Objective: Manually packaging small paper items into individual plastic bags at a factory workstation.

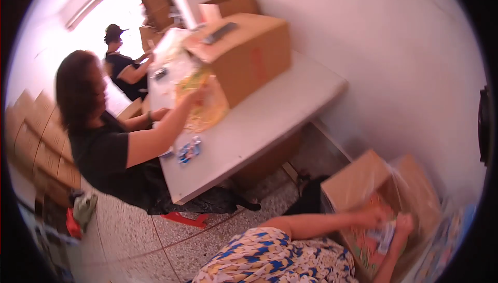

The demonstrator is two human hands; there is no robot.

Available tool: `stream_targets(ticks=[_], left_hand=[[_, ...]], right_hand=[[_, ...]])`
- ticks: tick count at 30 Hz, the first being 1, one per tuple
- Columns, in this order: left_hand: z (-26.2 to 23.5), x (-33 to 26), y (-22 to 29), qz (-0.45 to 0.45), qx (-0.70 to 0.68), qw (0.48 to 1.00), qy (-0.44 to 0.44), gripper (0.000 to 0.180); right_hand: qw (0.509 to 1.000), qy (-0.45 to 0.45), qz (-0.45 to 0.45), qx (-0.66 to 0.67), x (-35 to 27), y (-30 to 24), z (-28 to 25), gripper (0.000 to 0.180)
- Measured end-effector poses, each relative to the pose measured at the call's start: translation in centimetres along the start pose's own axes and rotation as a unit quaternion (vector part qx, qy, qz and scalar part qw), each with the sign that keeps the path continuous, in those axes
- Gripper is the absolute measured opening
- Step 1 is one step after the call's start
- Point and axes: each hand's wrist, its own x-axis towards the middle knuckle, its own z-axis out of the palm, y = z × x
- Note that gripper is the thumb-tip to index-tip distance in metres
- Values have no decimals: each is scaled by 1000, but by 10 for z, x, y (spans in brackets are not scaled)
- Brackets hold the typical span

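At the lower right, both my hands are over an open cardboard box [354,175] lined with clear plastic. My right hand [404,224] is closed on the edge of a small whitish-blue packet [385,237]. Close beside it, at the packet's upper end, is my left hand [374,215]; its fingers are blurred, so whether it grips the packet is unclear. Beneath them, pinkish and green printed packages [364,246] lie in the box, partly hidden by my hands and forearms.
A white table [249,143] holds a large cardboard box [259,57], a yellow-orange plastic bag [212,107] and small blue packets [190,150]. One co-worker [104,132] handles the bag; another [126,70] sits farther back. Stacked cartons [39,138] line the left. A red stool [187,220] stands below.
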Motion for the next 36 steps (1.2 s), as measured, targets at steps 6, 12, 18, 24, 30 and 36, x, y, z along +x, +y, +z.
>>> stream_targets(ticks=[6,12,18,24,30,36], left_hand=[[-39,14,19,-306,-41,951,2,13],[-23,31,33,-344,-243,907,26,18],[-6,48,54,-345,-148,927,-8,14],[16,64,18,-322,-201,924,-50,11],[31,60,0,-321,-209,918,-103,14],[30,58,-4,-322,-190,915,-148,14]], right_hand=[[903,-383,-161,-109,-53,11,-25,18],[933,-359,-21,8,-69,-23,-36,22],[916,-166,223,289,-17,-35,-101,24],[747,-64,349,562,-5,-36,-118,18],[798,-67,356,482,9,-45,-121,22],[900,-155,318,256,25,-41,-116,36]])
